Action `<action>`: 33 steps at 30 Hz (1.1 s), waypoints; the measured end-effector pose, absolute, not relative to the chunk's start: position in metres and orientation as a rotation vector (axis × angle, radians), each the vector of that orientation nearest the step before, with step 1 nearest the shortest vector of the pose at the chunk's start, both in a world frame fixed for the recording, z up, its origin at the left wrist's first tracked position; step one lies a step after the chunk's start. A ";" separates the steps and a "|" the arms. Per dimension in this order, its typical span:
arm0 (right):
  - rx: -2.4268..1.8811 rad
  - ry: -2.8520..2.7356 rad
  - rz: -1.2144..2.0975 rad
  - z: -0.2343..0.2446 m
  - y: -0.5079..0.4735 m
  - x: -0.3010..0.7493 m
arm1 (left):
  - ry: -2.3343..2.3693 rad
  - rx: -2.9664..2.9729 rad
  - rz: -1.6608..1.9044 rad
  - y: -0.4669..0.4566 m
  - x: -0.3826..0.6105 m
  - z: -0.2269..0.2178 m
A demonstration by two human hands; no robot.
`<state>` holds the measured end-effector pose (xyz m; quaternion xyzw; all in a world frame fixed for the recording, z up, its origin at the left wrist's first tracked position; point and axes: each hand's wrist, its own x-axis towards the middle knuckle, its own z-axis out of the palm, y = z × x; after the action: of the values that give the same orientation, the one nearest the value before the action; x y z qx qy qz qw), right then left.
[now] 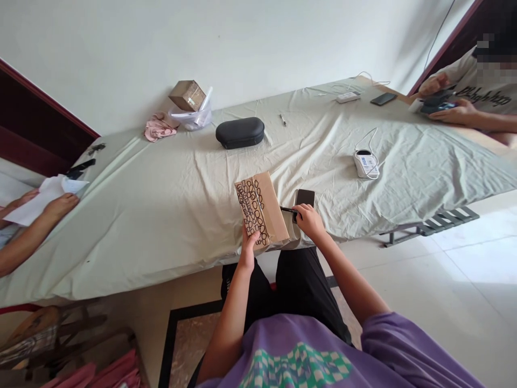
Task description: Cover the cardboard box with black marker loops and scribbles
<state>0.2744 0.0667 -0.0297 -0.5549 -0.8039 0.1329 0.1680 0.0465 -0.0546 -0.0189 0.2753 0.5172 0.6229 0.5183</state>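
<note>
A brown cardboard box (pixel 278 218), its left part covered in drawn black loops, lies tilted at the table's near edge. My left hand (pixel 249 242) grips its lower left side, thumb on the top face and the other fingers mostly hidden. Just right of the box, my right hand (pixel 310 220) is closed around a black pen (pixel 287 209), whose tip points left toward the cardboard. Whether the tip touches it I cannot tell. Partly under my right hand lies a dark phone (pixel 306 198).
A black zip case (pixel 239 132) lies mid-table, with another pen (pixel 283 119) behind it. A white device with a cord (pixel 367 164) is at right. A plastic basin (pixel 194 118) holds a small carton (pixel 188 96). People sit at both ends; the left one holds paper (pixel 38 202).
</note>
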 end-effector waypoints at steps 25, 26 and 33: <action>-1.677 -2.024 0.660 -0.026 0.103 0.203 | 1.233 0.642 1.529 -0.049 0.042 -0.028; -1.666 -1.931 0.687 -0.027 0.106 0.206 | 1.235 0.630 1.530 -0.049 0.041 -0.029; -1.254 -1.354 0.958 -0.008 0.118 0.224 | 1.229 0.537 1.595 -0.049 0.037 -0.028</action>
<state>0.2240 0.1184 -0.0083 -0.5200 -0.5616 0.3971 0.5065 0.0371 -0.0486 -0.0279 0.2227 0.5090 0.6609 0.5046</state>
